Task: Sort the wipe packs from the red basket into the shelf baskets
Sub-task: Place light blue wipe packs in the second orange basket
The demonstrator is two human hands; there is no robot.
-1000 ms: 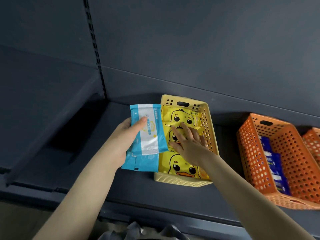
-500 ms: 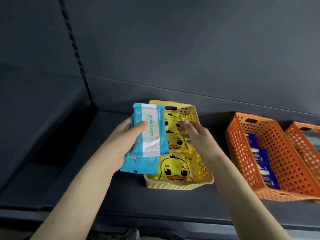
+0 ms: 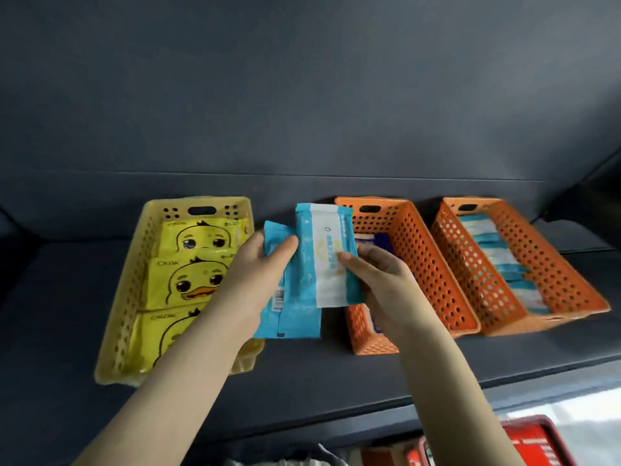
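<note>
Three perforated baskets are sitting side by side on the dark shelf [image 3: 336, 371]: a yellow basket [image 3: 134, 290] at the left, a middle orange basket [image 3: 426, 264] and a right orange basket [image 3: 571, 274], the two orange ones touching along their near corners. Yellow duck packs [image 3: 188, 280] are lying flat in a row inside the yellow basket. Dark blue packs [image 3: 381, 238] are showing in the middle orange basket, mostly hidden behind the hands, and pale blue-and-white packs [image 3: 494, 253] are filling the right orange basket.

Both hands are holding blue wipe packs in the air above the gap between the yellow basket and the middle orange basket. The left hand [image 3: 255, 280] is gripping the rear blue pack [image 3: 289, 317], its fingers closed around the pack's left edge with the thumb pressing on the front; a barcode is showing on this pack's lower part. The right hand [image 3: 379, 277] is pinching the front blue pack [image 3: 327, 260], which has a white centre panel, thumb on its face and the other fingers behind it. The front pack is overlapping the rear one and reaching up in front of the middle orange basket's far rim.

At the bottom right edge, below the shelf, part of the red basket [image 3: 534, 442] is showing.
</note>
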